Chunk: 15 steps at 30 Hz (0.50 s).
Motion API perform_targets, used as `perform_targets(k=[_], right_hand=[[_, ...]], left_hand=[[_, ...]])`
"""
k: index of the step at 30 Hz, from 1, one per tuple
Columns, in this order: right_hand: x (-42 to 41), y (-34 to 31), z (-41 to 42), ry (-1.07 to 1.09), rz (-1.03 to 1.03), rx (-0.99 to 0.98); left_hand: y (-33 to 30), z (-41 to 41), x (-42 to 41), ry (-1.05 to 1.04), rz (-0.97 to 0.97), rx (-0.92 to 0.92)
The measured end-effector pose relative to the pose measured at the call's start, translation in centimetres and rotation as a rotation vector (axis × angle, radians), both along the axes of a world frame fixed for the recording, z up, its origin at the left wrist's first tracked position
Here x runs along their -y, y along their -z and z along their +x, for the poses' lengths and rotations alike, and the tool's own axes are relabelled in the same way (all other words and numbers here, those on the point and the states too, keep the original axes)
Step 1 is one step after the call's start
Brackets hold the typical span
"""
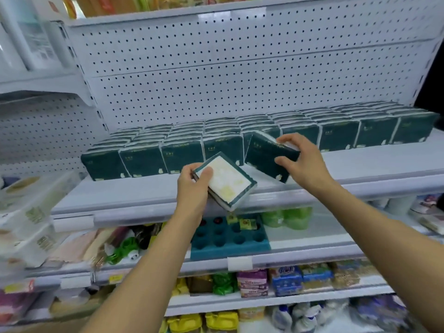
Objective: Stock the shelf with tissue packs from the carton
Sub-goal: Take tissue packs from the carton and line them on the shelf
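Head view, facing a white shelf (360,162) with pegboard (192,68) behind

Row of dark green tissue packs (182,150) standing upright along the shelf, several deep, running from left to far right. Bare strip of shelf in front of the row

Right hand (304,159): fingers curled over the top edge of a tilted green pack (264,156), thumb on its near face. That pack leans to the right, its lower corner down at the shelf, just in front of a gap in the front row

Left hand (192,188): fingers wrapped round the left end of a second pack (228,180), thumb pressed on top. This pack is held flat-side up, showing a pale panel with a green border, above the front lip of the shelf, touching nothing else that I can tell

Lower shelves: teal tray with round holes (230,239), green rolls (286,217), yellow and purple packets, blurred. White wrapped rolls (28,212) stacked at left

Carton not in view
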State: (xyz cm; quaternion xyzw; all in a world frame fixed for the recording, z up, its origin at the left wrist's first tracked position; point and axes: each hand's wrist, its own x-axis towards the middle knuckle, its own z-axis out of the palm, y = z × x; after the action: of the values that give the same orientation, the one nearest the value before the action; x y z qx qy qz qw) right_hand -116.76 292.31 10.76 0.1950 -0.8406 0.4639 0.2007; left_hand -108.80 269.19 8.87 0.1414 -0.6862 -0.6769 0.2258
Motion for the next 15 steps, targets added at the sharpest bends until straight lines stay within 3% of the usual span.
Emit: perform_targets(k=[5, 15], right_hand=[[0.0, 0.5, -3.8, 0.104, 0.358, -0.011], [1.3, 2.5, -8.4, 0.108, 0.395, -0.197]], left_hand=[[0.4, -3.9, 0.6, 0.068, 0.079, 0.061], [0.6, -7.1, 0.1, 0.136, 0.186, 0.095]])
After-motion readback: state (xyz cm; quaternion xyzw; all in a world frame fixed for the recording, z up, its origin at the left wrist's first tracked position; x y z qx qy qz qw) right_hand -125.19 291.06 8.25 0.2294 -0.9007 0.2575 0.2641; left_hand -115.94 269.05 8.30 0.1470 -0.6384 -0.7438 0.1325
